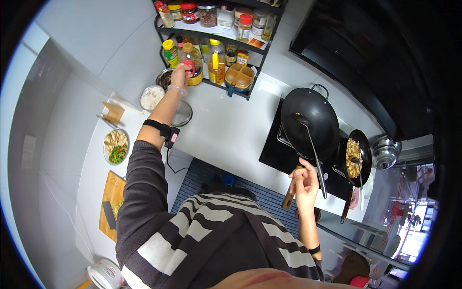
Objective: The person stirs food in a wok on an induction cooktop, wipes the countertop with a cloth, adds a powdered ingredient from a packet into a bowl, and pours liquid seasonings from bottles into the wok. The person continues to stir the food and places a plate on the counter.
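Observation:
My left hand (181, 74) is closed around the red handle of a large plastic oil bottle (195, 79), which has a yellow label and a tan cap. The bottle is at the lower shelf of a black spice rack (235, 35). Over the front of the stove, my right hand (305, 182) is raised with its fingers loosely bent and apart, holding nothing. Beside it is the wooden handle (287, 199) of a black wok (311, 139). A metal ladle (312, 141) lies in the wok, its bowl bearing some food bits and its shaft reaching out past my right hand.
A second pan (366, 156) holds diced food and a spoon. Left of the rack are a bowl of white powder (152, 97) and a round metal lid (182, 113). A plate of sliced food and greens (116, 147) and a cutting board (105, 225) with a knife (109, 215) lie along the left counter.

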The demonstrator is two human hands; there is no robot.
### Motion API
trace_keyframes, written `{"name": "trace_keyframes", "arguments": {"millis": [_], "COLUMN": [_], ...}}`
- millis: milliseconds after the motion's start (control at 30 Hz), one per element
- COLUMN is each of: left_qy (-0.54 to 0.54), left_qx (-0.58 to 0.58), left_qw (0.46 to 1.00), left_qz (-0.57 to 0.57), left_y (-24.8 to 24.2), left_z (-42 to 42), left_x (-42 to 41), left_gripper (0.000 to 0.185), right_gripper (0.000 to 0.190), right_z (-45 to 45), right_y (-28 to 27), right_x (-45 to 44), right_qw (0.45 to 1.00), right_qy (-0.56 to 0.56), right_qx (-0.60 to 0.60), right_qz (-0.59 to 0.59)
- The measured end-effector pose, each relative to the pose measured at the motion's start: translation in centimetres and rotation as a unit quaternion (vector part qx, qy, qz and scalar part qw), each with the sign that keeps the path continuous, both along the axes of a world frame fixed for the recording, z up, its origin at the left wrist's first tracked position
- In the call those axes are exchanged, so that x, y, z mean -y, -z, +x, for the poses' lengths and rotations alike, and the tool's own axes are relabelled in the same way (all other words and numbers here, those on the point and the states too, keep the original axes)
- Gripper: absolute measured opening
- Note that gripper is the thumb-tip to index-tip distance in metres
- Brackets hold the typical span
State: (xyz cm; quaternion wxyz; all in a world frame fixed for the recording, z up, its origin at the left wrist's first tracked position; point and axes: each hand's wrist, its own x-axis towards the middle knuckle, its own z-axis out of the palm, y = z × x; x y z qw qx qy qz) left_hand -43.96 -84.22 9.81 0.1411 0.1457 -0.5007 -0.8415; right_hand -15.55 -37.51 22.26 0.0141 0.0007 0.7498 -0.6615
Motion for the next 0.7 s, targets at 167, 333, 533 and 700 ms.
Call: {"name": "trace_keyframes", "arguments": {"millis": [167, 333, 533, 700], "left_qy": [-0.034, -0.011, 0.013, 0.064], "left_qx": [-0.010, -0.006, 0.032, 0.120], "left_qw": [0.999, 1.000, 0.999, 0.987], "left_qz": [-0.001, 0.022, -0.021, -0.085], "left_y": [4.2, 6.7, 9.3, 7.7], "left_z": [-6.8, -10.4, -12.4, -12.0], "left_x": [2.5, 2.0, 3.8, 4.8], "left_gripper": [0.013, 0.016, 0.019, 0.023], "right_gripper": [0.026, 0.021, 0.019, 0.019], "right_z": [0.2, 1.1, 1.6, 1.5], "right_y": [0.4, 1.0, 1.0, 1.5], "right_x": [0.3, 1.3, 3.3, 4.8], "right_qw": [0.998, 0.991, 0.981, 0.977], "right_qy": [0.061, 0.126, 0.182, 0.197], "right_qx": [0.024, 0.035, 0.052, 0.057], "right_qz": [-0.010, 0.016, 0.046, 0.060]}}
